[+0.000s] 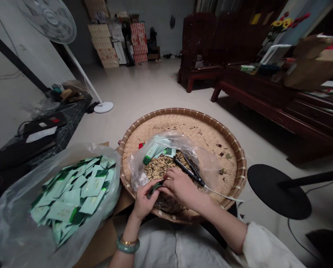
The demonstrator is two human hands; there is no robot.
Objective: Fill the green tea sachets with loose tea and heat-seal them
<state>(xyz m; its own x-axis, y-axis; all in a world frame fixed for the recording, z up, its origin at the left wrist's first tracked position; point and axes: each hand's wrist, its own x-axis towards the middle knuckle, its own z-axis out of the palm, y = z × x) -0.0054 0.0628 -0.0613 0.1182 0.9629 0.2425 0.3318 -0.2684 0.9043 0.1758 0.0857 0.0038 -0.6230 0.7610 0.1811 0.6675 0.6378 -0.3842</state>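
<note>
In the grip, clamped from both sides by the left hand (144,201) and the right hand (180,185), a small dark green packet (155,187). On the left, thumb and fingers folded closely around one end; on the right, fingertips bunched together at the other end, partly hidden behind the knuckles. Little or no gap visible in either. Impossible to tell from this view: fullness of the packet, or state of its mouth.

Held just above the near part of a dry mix (161,167), inside a clear bag (137,178) set in a round woven tray (149,126). Also in that bag, beyond the mix, a fan of pale green packets (161,150). To the left of the tray, in a large plastic bag (12,216), a heap of similar packets (74,193).

Most likely working at the packet's mouth, to judge by the bunched fingertips. For doing this well: hold the packet level or mouth up, brush stray flakes off the edge, line up both sides evenly, and pinch near the rim without crushing the body. Best done right over the mix, for catching any spill. Beware of the black flat iron (186,170), lying with arms spread just beyond the right hand: perhaps hot, hence safer to lift by the hinge end and hold clear of thin plastic. Leave the cord (225,196) slack.
</note>
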